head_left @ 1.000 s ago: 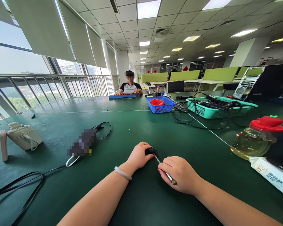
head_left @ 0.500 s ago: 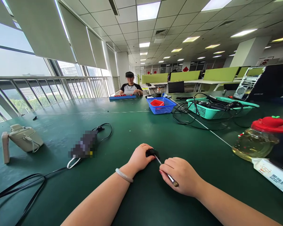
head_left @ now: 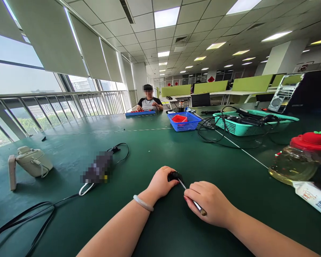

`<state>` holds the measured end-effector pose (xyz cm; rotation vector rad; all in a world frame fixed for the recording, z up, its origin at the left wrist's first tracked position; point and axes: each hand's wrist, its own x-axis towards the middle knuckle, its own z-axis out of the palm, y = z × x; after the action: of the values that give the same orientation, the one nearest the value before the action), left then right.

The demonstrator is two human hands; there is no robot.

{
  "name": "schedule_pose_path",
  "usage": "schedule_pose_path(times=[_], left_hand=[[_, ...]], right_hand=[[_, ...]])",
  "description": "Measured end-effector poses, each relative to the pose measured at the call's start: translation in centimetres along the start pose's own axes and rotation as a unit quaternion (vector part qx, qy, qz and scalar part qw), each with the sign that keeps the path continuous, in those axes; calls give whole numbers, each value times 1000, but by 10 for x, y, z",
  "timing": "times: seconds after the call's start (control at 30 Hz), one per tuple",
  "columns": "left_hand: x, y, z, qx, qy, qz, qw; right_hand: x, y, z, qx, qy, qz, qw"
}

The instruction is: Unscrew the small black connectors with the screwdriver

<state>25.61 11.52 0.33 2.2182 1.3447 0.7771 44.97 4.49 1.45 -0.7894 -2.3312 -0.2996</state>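
Green felt-like covering spreads over the table, and both hands rest on it near the front edge. The left hand curls its fingers around a small black part, pinning it to the table top. The right hand closes in a fist around a thin metal tool, whose tip touches the black part and whose brown end pokes out beside the thumb. A pale bracelet circles the left wrist. Well apart to the right stands a glass jar with a red lid. Farther back sit a blue basket and a teal basket full of cables. Across the table another person works at a blue tray.
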Motion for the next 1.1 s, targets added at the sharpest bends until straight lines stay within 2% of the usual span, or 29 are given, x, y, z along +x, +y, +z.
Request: schedule_pose_path(times=[0.23, 0.4, 0.57, 0.73, 0.83, 1.1], left_hand=[[0, 0, 0, 8, -1, 9, 1000], [1, 0, 0, 9, -2, 7, 1000], [0, 1, -1, 2, -6, 3, 1000], [0, 3, -2, 5, -5, 3, 1000], [0, 3, -3, 10, -9, 2, 1000], [0, 3, -2, 15, -9, 3, 1000]], right_hand=[[-1, 6, 1, 0, 4, 20, 1000], [-1, 14, -1, 86, -13, 95, 992], [-5, 29, 2, 220, -21, 214, 951], [-6, 39, 3, 307, 40, 284, 907], [-6, 36, -2, 316, 71, 273, 906], [-2, 15, -6, 215, 15, 104, 971]])
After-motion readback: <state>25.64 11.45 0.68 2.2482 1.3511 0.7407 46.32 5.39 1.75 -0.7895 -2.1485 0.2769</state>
